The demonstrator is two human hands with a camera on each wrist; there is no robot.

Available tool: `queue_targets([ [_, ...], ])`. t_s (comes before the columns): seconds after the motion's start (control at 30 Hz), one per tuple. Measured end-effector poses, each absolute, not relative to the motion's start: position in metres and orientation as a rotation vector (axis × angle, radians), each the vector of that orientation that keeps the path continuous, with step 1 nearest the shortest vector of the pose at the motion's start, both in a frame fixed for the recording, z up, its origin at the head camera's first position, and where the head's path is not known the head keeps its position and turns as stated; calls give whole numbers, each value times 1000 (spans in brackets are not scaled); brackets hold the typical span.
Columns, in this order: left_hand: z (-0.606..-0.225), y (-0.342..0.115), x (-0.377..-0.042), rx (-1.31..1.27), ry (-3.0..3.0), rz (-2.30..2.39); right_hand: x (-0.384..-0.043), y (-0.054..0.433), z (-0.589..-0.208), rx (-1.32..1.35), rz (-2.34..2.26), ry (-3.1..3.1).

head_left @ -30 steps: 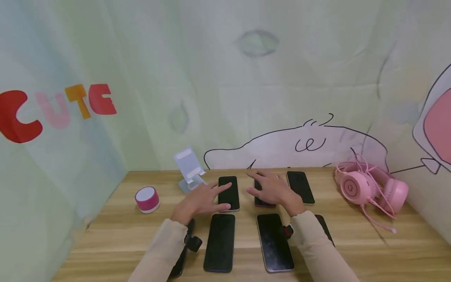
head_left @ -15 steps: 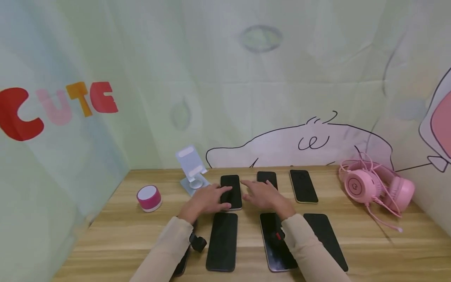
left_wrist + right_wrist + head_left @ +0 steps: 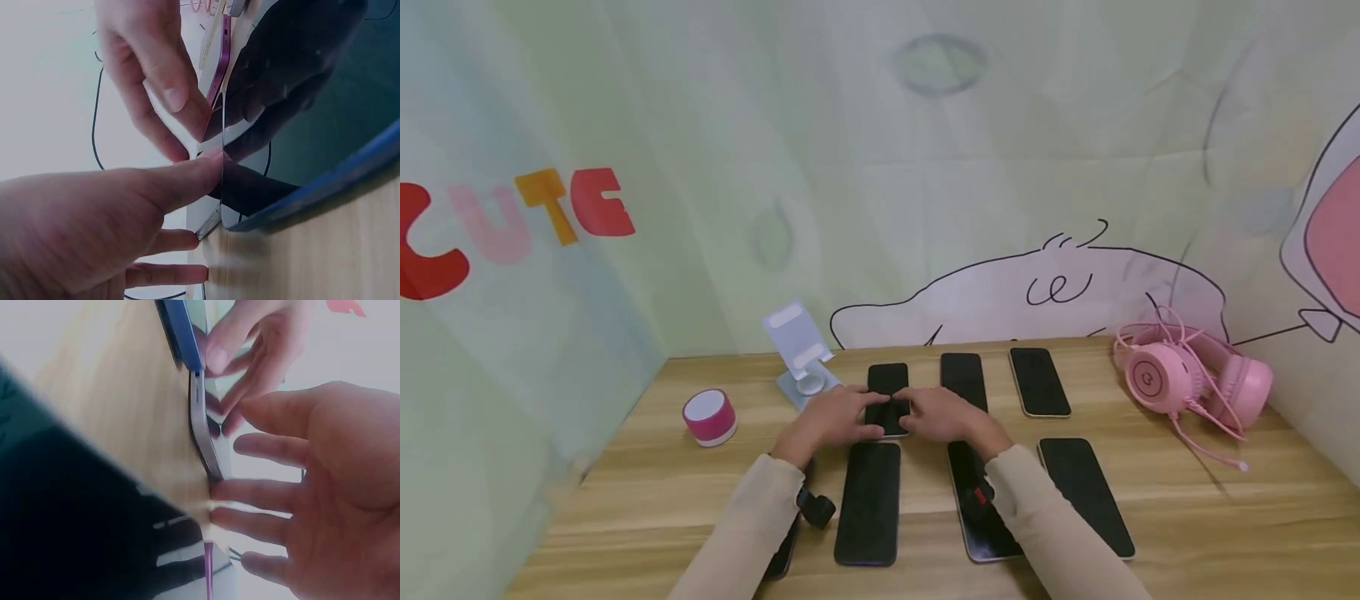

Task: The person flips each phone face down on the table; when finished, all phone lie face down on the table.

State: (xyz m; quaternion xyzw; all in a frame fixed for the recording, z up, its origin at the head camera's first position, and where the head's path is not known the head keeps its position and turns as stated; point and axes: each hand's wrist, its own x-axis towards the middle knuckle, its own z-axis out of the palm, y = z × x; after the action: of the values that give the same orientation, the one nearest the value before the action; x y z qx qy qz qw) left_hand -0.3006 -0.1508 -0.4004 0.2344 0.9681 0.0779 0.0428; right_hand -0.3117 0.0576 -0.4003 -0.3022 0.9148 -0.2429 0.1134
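Note:
Both hands meet over a small black smartphone (image 3: 887, 377) with a pale rim, lying screen up at the left of the back row. From its left side comes my left hand (image 3: 833, 417), index finger over the screen, thumb near the lower edge. My right hand (image 3: 942, 414) reaches in from the other side, its fingertips over the right edge. In the right wrist view the right hand (image 3: 337, 462) shows straight, spread fingers, with tips at the phone's silver side (image 3: 201, 425). The left hand's thumb (image 3: 194, 175) lies extended in the left wrist view.
Two more phones, one mid-back (image 3: 964, 377) and one back right (image 3: 1039, 382), share the back row. Several larger phones, including a dark one (image 3: 868, 504), lie in front, partly under the forearms. A phone stand (image 3: 797, 342), pink-and-white cylinder (image 3: 709, 417) and pink headphones (image 3: 1187, 383) stand around.
My right hand has moved left, from over the middle back phone to the right edge of the left one. My left hand stays at that phone. The head view has shifted slightly.

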Motion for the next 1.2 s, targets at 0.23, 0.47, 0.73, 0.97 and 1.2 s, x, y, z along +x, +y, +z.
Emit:
queue_targets([
  [0.23, -403, -146, -302, 776, 2989, 137, -312, 54, -397, -521, -1207, 2461],
  [0.47, -398, -142, -305, 753, 2969, 145, -313, 51, -395, -228, -1511, 2314],
  [0.73, -392, -137, -311, 582, 2867, 351, -317, 52, -397, -80, -1670, 2231],
  [0.97, -388, -143, -316, 606, 2834, 500, -320, 54, -390, -50, -1777, 2146],
  [1.2, -390, -149, -314, 608, 2781, 713, -322, 55, -389, -98, -1819, 2122],
])
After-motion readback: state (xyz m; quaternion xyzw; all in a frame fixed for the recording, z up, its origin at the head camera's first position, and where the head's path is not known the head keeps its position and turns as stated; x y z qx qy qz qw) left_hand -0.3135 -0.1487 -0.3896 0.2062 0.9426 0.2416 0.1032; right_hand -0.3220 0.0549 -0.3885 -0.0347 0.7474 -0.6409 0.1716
